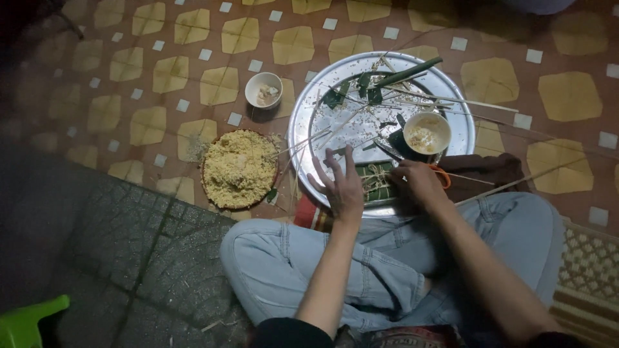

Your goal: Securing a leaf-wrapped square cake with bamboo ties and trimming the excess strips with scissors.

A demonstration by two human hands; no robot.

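Nearest the camera, the person sits cross-legged in pale jeans on a patterned mat, both forearms reaching forward over the knees; the left hand (342, 187) is spread wide, fingers fanned and lifted, holding nothing, hovering just left of a leaf-wrapped parcel (376, 180) tied with pale strips; the right hand (419, 183) is curled at the parcel's right edge, touching or pinching it there, though what exactly the fingers grip I cannot tell; orange-handled scissors (442, 175) lie just beside that hand. The parcel sits on the near rim of a round metal tray (309, 122), between the two hands, its long side running roughly left to right; the right hand is already on it, the left a short way off to its left. Further in on the tray stands a white bowl (426, 133) of pale filling, among scraps of green leaf and thin bamboo strips (361, 113). Left of the tray, on the tiled floor, rests a shallow dish of yellow grain (239, 169); beyond it, a small white cup (264, 89).
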